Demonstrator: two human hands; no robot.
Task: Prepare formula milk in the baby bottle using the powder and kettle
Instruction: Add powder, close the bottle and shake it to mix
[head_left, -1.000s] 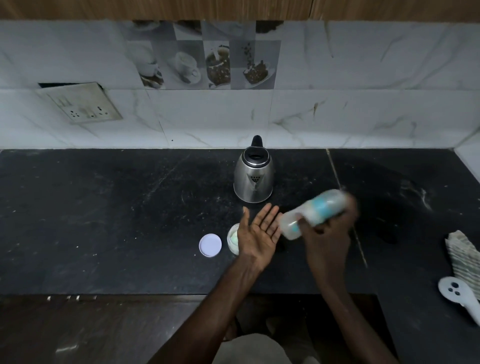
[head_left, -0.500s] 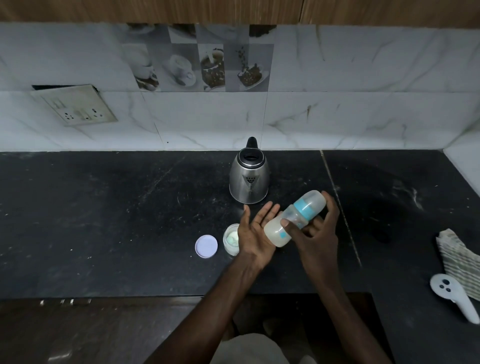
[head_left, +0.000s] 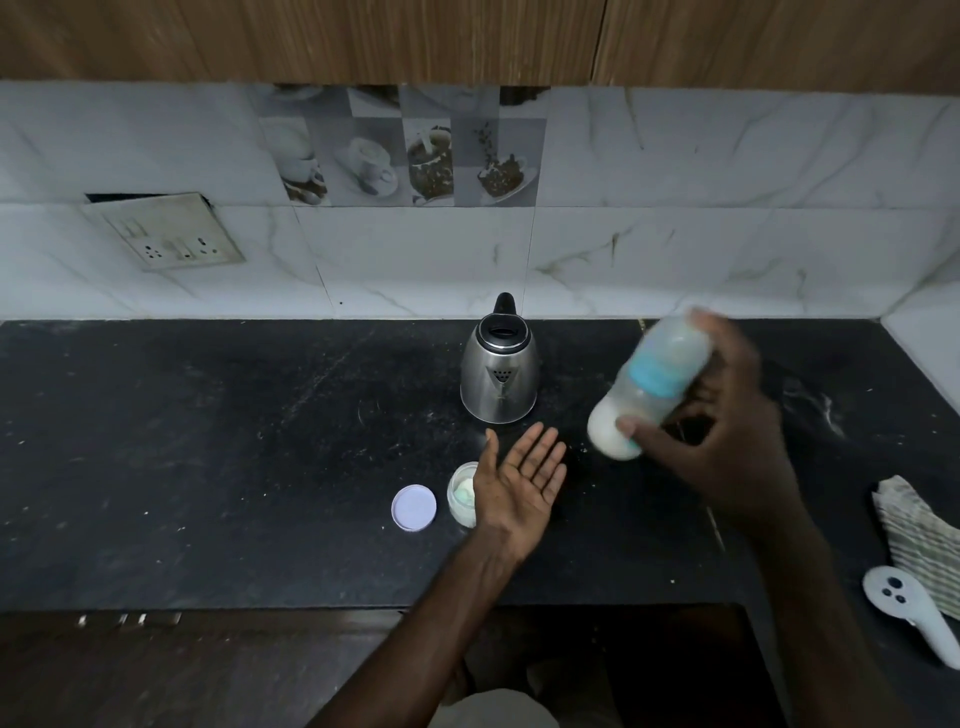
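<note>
Baby bottle (head_left: 654, 384) has swung up and to the right since half a second ago. Its base was against the left palm then; now it's clear of it, motion-blurred, tilted with the capped end up and away.

- Right hand (head_left: 727, 447): grip closed round the bottle, thumb across the lower body.
- Left hand (head_left: 519, 483): flat, palm up, holding nothing, above the surface (head_left: 208, 441) just in front of the kettle (head_left: 498, 374).
- Powder tub (head_left: 461, 493) stands open beside the left hand, with its lid (head_left: 414, 507) lying just left of it.

Progress, my read: white liquid in the bottle's low end and the blue collar fitted, so powder and water look to be in and the bottle closed. It's mid-mix, shaking or tapping against the palm.

Left to do: finish mixing, set the bottle down, likely re-lid the tub. Can't tell whether any clumps remain because of the blur.
</note>
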